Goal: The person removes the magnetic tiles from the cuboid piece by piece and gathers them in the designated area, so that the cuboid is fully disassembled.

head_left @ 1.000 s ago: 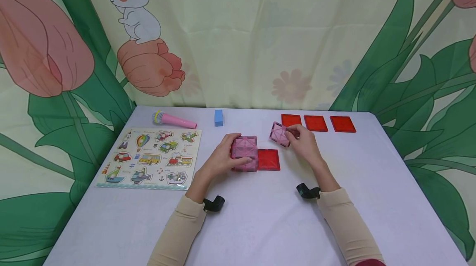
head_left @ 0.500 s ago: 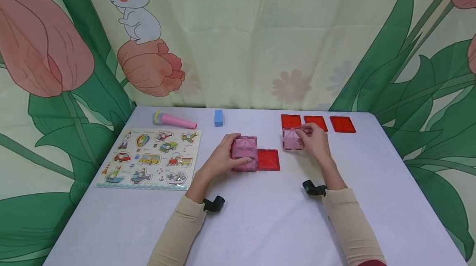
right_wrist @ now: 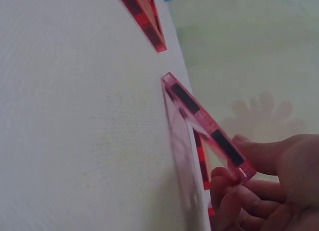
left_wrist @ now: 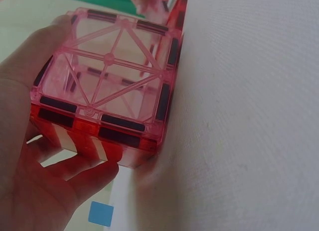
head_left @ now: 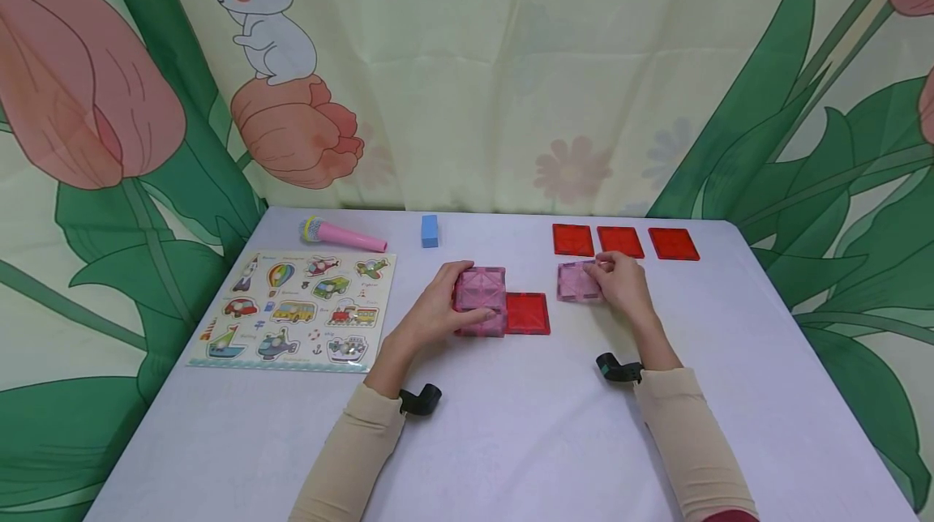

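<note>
Head view: three red tiles (head_left: 620, 240) lie beyond the right grip (head_left: 625, 285).

- Bare white tabletop (head_left: 511, 425) opens a lane between the two sleeves (head_left: 350, 457), ending at a pink-and-red tile box (head_left: 480, 289).
- The left hand (head_left: 430, 313) blocks the box's left side; a red tile (head_left: 529, 314) stands guard at its right.
- A narrow gap parts that tile from the tilted pink tile (head_left: 576, 284) in the right hand (head_left: 623, 284).
- Three red tiles (head_left: 617, 238) crowd the space behind that hand.
- A sticker board (head_left: 299, 311) hems in the left forearm; open cloth spreads beyond the right.
</note>
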{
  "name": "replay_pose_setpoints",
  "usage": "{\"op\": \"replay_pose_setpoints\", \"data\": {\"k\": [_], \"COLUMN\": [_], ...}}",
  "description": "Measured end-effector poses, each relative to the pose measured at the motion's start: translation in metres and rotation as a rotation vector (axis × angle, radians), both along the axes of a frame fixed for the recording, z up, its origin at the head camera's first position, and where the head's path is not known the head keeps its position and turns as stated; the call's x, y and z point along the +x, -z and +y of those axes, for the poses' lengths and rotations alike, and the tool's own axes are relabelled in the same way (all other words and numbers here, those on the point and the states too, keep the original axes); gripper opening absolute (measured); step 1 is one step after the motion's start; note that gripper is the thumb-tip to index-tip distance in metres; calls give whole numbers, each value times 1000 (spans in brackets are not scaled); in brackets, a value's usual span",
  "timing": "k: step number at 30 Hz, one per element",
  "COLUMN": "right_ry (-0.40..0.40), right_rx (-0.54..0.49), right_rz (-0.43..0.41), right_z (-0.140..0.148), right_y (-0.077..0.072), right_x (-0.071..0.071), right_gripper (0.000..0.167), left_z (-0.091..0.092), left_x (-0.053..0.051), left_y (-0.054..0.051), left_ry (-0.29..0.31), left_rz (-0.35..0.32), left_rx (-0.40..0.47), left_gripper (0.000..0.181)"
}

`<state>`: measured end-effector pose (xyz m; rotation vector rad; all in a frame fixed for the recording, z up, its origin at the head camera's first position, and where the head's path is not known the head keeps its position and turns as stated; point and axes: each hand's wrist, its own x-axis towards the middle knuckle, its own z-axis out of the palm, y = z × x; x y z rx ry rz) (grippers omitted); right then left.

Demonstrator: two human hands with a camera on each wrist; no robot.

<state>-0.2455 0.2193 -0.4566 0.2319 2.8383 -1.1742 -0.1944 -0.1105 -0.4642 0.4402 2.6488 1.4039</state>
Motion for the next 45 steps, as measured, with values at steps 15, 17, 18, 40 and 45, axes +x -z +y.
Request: {"op": "replay_pose_setpoints", "data": {"k": [15, 17, 18, 40, 45], "right_ry": [-41, -41, -41, -38, -65], "right_rx": [27, 41, 45, 115, 120], "right_rz": [-52, -44, -41, 39, 79], "right_z": [-2, -3, -4, -9, -14], "right_y": [5, 6, 6, -1, -7], "right_x": [1, 1, 1, 6, 8], "right_gripper": [66, 65, 64, 66, 64], "left_z": [0, 0, 0, 0, 0], "left_x": [0, 0, 0, 2, 2], "left_y": [0, 0, 0, -1, -2], "left_ry": [-2, -2, -3, -5, -8], "left_rz": [9, 10, 9, -10, -8], "left_rx": [-6, -6, -8, 1, -4], "left_gripper": [94, 93, 93, 93, 92]}}
